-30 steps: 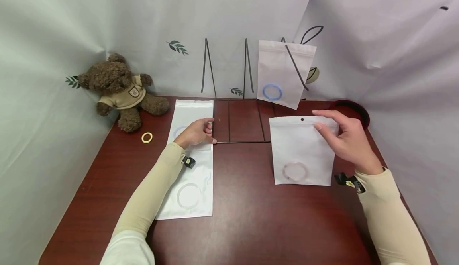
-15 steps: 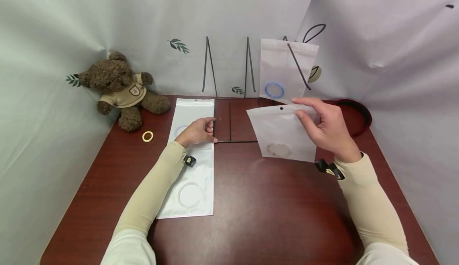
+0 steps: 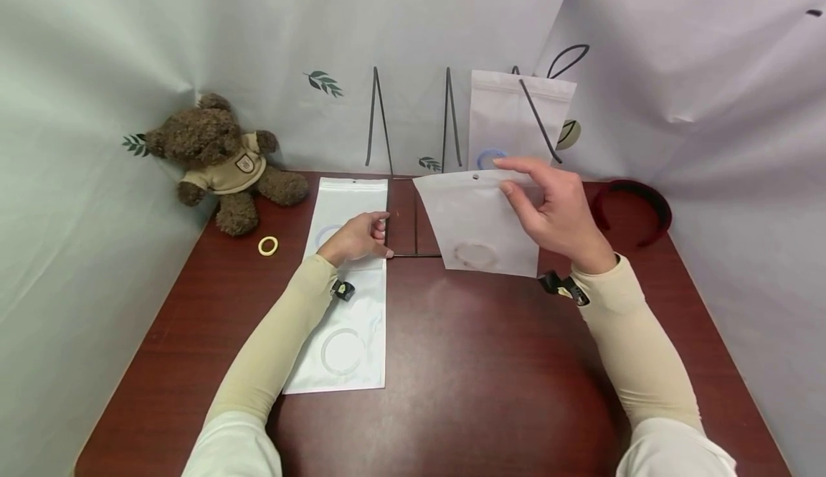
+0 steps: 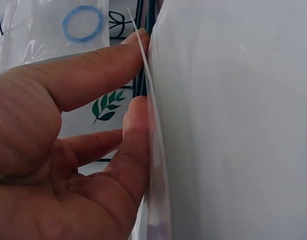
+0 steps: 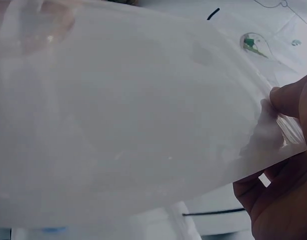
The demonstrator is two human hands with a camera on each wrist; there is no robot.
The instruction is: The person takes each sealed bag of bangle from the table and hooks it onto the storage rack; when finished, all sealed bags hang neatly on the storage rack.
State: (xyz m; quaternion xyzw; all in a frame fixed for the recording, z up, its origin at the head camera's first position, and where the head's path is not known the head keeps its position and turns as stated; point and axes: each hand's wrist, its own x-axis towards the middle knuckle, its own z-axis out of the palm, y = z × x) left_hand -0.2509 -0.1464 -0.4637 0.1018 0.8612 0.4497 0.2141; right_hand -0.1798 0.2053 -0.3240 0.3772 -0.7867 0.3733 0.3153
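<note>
My right hand [image 3: 555, 208] pinches the top right part of a white zip bag [image 3: 487, 211]; a brownish ring [image 3: 476, 254] shows through it. In the right wrist view, the bag [image 5: 143, 115] spans most of the frame, and thumb and fingers [image 5: 288, 102] grip its edge. My left hand [image 3: 358, 237] holds the left base bar of a black wire rack [image 3: 416, 226]. In the left wrist view, thumb and index finger [image 4: 136, 112] meet the dark bar beside a bag edge. Two white zip bags [image 3: 351, 319] with rings inside lie end to end beneath the left hand and wrist.
Another white bag [image 3: 523, 111] with a blue ring hangs on the rack's right prong; the middle prong [image 3: 448, 115] and left prong [image 3: 376, 115] stand bare. A teddy bear [image 3: 213, 154], a yellow ring [image 3: 267, 246] and a dark red headband [image 3: 635, 211] are on the table.
My right hand has carried its bag left and upward, from the right side of the table to in front of the rack. The left hand stays at the rack's left bar.
</note>
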